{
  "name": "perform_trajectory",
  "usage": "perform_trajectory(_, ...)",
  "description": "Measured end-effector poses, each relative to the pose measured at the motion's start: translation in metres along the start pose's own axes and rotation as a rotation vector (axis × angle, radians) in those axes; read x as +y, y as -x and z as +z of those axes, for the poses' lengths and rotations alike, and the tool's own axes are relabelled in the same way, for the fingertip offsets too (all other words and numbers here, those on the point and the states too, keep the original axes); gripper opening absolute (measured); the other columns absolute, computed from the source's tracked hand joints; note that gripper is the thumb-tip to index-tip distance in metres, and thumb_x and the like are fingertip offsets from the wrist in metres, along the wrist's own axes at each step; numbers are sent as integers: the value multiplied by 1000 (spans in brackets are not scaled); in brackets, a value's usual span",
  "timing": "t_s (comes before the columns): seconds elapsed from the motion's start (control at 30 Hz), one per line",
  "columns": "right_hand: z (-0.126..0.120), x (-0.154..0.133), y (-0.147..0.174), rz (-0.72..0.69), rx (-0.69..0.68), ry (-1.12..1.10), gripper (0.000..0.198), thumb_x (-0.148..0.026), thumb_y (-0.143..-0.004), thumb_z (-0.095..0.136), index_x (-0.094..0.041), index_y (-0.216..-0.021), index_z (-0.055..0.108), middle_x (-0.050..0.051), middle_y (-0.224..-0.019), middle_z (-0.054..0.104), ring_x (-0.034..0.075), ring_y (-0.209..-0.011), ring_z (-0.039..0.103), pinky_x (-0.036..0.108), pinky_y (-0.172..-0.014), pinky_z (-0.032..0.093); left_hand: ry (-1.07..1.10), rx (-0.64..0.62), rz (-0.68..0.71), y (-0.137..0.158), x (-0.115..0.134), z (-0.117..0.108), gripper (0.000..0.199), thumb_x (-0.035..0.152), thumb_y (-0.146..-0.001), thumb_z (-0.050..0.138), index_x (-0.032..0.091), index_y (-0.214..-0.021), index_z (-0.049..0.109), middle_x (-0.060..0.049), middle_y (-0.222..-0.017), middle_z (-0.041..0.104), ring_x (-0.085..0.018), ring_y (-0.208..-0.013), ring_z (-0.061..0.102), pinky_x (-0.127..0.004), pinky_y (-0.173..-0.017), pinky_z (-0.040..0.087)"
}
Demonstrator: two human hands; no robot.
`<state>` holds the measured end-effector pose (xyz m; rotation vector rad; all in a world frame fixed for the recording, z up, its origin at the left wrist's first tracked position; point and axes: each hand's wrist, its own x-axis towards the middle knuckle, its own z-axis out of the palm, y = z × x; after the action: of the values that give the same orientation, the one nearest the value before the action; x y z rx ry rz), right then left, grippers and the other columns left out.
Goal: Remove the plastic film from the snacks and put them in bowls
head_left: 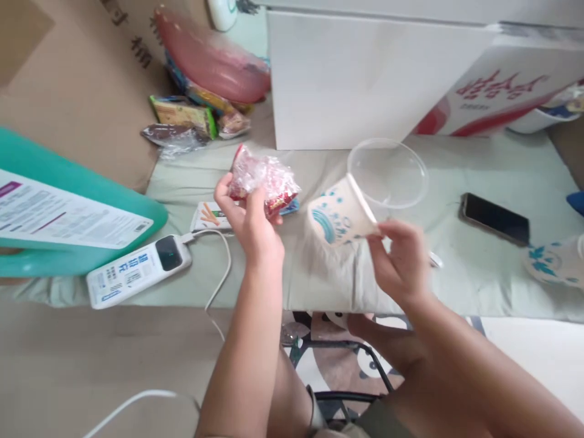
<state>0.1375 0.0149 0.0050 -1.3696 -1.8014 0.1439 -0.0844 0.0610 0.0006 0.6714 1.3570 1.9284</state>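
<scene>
My left hand [250,222] is closed around a crumpled bundle of clear plastic and red wrapper [267,179], raised over the cloth-covered table [314,286]. My right hand [401,255] pinches the rim of a white paper cup [342,213] with a blue-green pattern. The cup is tipped on its side, mouth toward the right, and its inside is hidden from me. Just behind the cup's rim lies a round clear plastic lid or shallow container [387,173]; which one I cannot tell. Under my left hand a small flat packet [210,216] shows partly.
On the left, a white power bank [139,271] with a cable stands near a large green jug [68,210]. Wrapped snacks [182,118] and a pink bowl-like thing [214,58] sit behind. A white box [365,79] borders the back. A phone [495,218] and another patterned cup [556,261] are right.
</scene>
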Motion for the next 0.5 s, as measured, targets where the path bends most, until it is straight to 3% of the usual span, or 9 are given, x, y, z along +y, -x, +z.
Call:
perform_trajectory(0.07, 13, -4, -14, -107, -32, -39, 17, -27, -98, 53, -27, -113, 60, 7, -97, 76, 20, -82, 74, 34, -74, 58, 2, 26, 16, 3, -2, 7, 64, 46, -81, 67, 39, -139, 41, -5, -126, 56, -12, -73, 58, -19, -48, 34)
perform_trajectory(0.17, 25, -6, -37, -125, -155, -7, 28, -21, -100, 43, -26, -118, 64, 7, -105, 78, 20, -91, 74, 32, -77, 55, -9, 46, 8, 10, -2, 17, 59, 42, -80, 66, 36, -134, 42, -5, -127, 56, -10, -70, 55, -19, -45, 30)
perform_trajectory(0.27, 19, 8, -40, -73, -203, 95, 33, -21, -101, 41, -25, -121, 68, 8, -108, 79, 22, -93, 72, 33, -77, 52, -49, -14, -31, 20, -4, 25, 57, 41, -80, 67, 35, -131, 43, -5, -127, 56, -10, -69, 53, -18, -44, 28)
perform_trajectory(0.43, 4, 30, -35, -17, -143, 277, 39, -16, -98, 40, -24, -118, 72, 9, -102, 79, 23, -88, 70, 35, -76, 51, -71, -164, -100, 33, -6, 42, 58, 38, -76, 72, 35, -126, 44, -4, -120, 60, -10, -67, 53, -18, -44, 29)
perform_trajectory(0.5, 6, 28, -42, -49, -170, 260, 43, -12, -97, 38, -26, -120, 72, 9, -112, 78, 24, -97, 71, 37, -83, 54, -68, -200, -83, 36, -8, 47, 58, 38, -76, 72, 35, -126, 44, -3, -117, 60, -9, -66, 51, -18, -44, 28)
